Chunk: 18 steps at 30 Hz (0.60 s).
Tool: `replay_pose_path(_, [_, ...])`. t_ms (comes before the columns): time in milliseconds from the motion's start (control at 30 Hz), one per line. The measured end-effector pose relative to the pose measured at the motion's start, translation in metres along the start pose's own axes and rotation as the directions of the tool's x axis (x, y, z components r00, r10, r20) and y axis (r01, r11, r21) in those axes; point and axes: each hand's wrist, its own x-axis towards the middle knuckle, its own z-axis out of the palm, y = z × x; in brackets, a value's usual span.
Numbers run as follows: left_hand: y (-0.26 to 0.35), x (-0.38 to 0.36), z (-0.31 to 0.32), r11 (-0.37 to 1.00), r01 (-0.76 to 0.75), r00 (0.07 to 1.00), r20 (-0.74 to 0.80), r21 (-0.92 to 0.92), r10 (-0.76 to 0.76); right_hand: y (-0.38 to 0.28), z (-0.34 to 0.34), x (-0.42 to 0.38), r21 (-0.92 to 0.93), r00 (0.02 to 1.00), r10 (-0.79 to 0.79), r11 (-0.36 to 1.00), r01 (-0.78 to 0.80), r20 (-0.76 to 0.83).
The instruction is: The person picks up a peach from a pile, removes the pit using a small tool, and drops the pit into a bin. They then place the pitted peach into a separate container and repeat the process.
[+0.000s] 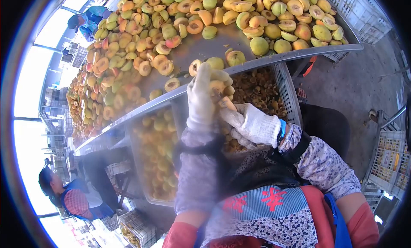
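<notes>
My left hand [200,100], in a white knit glove, is closed around a peach half [217,87] above the table's near edge. In my right hand [256,124], also gloved, is a small tool with a tan handle [227,103]. Its tip meets the fruit, but its shape there is hard to make out. Just beyond my left hand, a cut peach with the pit showing [195,67] and a greenish peach [215,63] rest on the metal table [205,49]. Below my hands stands a crate of brown peach pits [261,91].
Many peach halves [141,34] cover the table behind its raised metal rim [295,56]. A tub of peach halves [156,162] stands at the lower left. One person [79,192] sits at left; another [87,23] is at the far end. Stacked crates [389,160] stand right.
</notes>
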Motion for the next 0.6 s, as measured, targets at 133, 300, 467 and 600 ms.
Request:
replay_pose_path(133, [-0.006, 0.007, -0.009, 0.997, -0.041, 0.993, 0.112, 0.071, 0.033, 0.004, 0.002, 0.002, -0.067, 0.999, -0.015, 0.998, 0.012, -0.052])
replay_pose_path(300, [-0.014, 0.002, 0.010, 0.989, -0.130, 0.991, -0.042, -0.076, 0.127, 0.005, 0.003, -0.002, 0.385, 0.987, 0.135, 0.909, -0.157, 0.084])
replay_pose_path(467, [-0.018, 0.006, 0.011, 0.975, -0.095, 0.993, -0.083, -0.202, 0.080, 0.005, -0.004, 0.002, 0.215, 0.995, 0.094, 0.972, -0.098, 0.029])
replay_pose_path(600, [-0.008, 0.005, -0.008, 0.997, 0.064, 0.990, 0.129, -0.052, -0.056, 0.003, -0.009, -0.003, 0.277, 0.960, 0.206, 0.927, -0.253, 0.188])
